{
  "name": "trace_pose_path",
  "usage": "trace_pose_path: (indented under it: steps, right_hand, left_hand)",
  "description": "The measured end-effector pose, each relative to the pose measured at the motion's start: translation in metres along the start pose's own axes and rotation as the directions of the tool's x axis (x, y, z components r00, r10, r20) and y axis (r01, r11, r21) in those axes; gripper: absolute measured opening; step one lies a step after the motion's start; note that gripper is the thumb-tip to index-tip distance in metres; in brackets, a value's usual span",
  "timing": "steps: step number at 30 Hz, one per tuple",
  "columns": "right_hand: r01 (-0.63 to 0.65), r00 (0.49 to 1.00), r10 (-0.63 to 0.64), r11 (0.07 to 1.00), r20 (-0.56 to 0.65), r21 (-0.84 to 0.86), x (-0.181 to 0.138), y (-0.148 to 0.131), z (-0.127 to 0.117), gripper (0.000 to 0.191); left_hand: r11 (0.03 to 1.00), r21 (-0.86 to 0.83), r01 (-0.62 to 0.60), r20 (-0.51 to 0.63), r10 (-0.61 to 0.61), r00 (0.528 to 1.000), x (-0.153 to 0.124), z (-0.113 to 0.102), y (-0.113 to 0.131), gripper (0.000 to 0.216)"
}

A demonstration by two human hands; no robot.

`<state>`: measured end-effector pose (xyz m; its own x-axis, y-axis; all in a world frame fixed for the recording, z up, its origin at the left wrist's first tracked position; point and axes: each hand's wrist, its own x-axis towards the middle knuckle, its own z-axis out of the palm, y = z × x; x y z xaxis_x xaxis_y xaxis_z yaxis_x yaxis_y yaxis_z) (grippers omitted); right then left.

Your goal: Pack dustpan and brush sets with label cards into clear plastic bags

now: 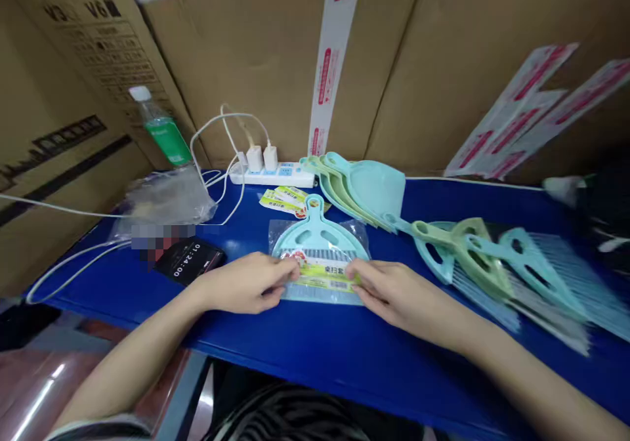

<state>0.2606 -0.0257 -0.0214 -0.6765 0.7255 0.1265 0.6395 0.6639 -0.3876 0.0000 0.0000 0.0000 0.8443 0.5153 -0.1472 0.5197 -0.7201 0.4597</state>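
A light-blue dustpan and brush set (315,231) lies in a clear plastic bag on the blue table, handle pointing away from me. Across its lower half runs a yellow-and-white label card (322,269). My left hand (253,282) is closed in a pinch on the bag at the card's left end. At the right end, my right hand (388,290) pinches the bag between thumb and fingers. Just behind the set are several loose yellow label cards (283,198).
Stacked blue and green dustpans (377,188) stand behind to the right, with several hand brushes (536,273) nearer. A power strip (275,176) with chargers and white cables, plastic wrapping (170,198), a green-labelled bottle (167,136) and a phone timer (189,260) occupy the left. Cardboard (256,54) walls the back.
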Motion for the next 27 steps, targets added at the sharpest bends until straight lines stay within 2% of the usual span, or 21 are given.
trace_pose_path:
  steps: [6, 12, 19, 27]
  right_hand:
    - [0.002, 1.000, -0.002, 1.000, -0.011, 0.012, -0.0023, -0.0001, 0.0020, 0.010]
    - [0.019, 0.999, -0.018, 1.000, -0.035, 0.004, -0.0037, -0.0001, 0.0023, 0.010]
    - [0.020, 0.999, -0.020, 1.000, -0.038, 0.003, -0.0036, 0.0006, 0.0037, 0.010]
    - [-0.027, 1.000, 0.027, 1.000, 0.004, 0.004, -0.0025, -0.0012, 0.0021, 0.011]
  left_hand:
    - [0.999, 0.036, -0.014, -0.056, 0.017, 0.998, -0.0029, -0.0004, 0.0019, 0.017]
    - [1.000, -0.003, 0.025, -0.106, -0.025, 0.994, -0.0006, 0.0033, 0.0011, 0.007]
    - [0.999, 0.014, 0.038, -0.128, -0.036, 0.991, -0.0011, 0.0038, 0.0017, 0.005]
    - [0.972, 0.185, 0.144, -0.170, -0.112, 0.979, -0.0007, 0.0024, 0.0030, 0.006]
